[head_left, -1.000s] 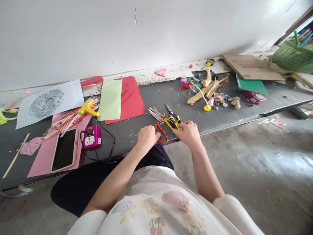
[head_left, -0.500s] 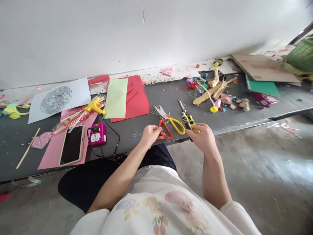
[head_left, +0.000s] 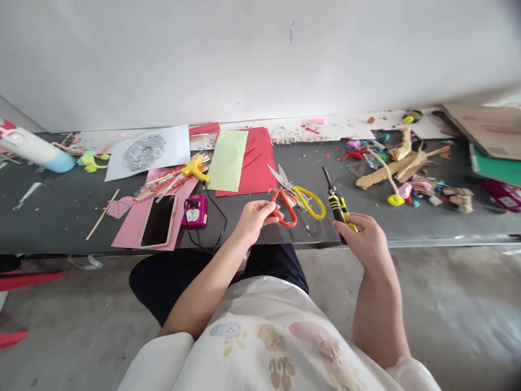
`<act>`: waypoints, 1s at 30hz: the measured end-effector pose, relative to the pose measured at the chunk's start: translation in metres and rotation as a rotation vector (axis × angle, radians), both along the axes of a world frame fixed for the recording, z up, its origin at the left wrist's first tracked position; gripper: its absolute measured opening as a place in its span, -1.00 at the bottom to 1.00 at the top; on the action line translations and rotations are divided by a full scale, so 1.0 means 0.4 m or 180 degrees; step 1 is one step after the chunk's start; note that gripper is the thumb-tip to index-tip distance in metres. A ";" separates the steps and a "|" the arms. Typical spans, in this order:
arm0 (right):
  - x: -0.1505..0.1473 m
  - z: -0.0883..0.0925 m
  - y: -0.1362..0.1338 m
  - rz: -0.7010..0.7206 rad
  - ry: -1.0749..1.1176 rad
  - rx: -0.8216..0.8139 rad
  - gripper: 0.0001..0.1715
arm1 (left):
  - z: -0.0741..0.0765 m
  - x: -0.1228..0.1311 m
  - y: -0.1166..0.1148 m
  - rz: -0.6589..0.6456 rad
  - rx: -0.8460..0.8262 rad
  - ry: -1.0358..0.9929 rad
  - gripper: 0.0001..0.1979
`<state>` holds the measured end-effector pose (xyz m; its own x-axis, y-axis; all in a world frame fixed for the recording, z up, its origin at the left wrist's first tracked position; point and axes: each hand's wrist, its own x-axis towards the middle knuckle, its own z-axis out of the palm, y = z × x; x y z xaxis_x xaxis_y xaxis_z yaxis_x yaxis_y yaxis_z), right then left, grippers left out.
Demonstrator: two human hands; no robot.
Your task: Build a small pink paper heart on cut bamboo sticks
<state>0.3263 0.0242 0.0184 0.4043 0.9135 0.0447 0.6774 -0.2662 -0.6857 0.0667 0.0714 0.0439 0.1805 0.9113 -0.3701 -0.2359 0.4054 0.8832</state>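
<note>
My left hand (head_left: 257, 218) is closed with its fingers and thumb on the red handle of a pair of scissors (head_left: 290, 189). The scissors' other handle is yellow, and their blades stand apart, pointing away from me. A small bundle of thin pale strands (head_left: 302, 202) shows behind the handles. To the right, my right hand (head_left: 362, 233) grips a pair of long-nosed pliers (head_left: 336, 203) by the black and yellow handles. Their dark jaws point away from me over the table. The two tools are apart from each other.
Left lie a phone (head_left: 158, 221) on pink paper, a purple socket block (head_left: 197, 212) with a cord, and a yellow glue gun (head_left: 195, 168). Red and green sheets (head_left: 228, 163) lie ahead. Right are crumpled brown paper (head_left: 385, 169) and scraps. A bottle (head_left: 38, 149) stands far left.
My view has turned left, bringing the bottle into sight. The scissor blades stand wider apart, and the pliers are a little further from the scissors. Both hands keep their holds.
</note>
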 end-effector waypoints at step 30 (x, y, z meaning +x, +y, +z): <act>-0.216 0.024 0.130 0.0790 -0.0056 -0.0235 -0.59 | 0.078 -0.379 0.025 0.1361 0.0285 0.0066 -0.86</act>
<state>0.2398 0.0760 0.0281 0.1672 0.9857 -0.0209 0.7398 -0.1394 -0.6582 -0.0850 0.0815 0.0750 -0.2266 0.9311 -0.2857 -0.3477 0.1967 0.9167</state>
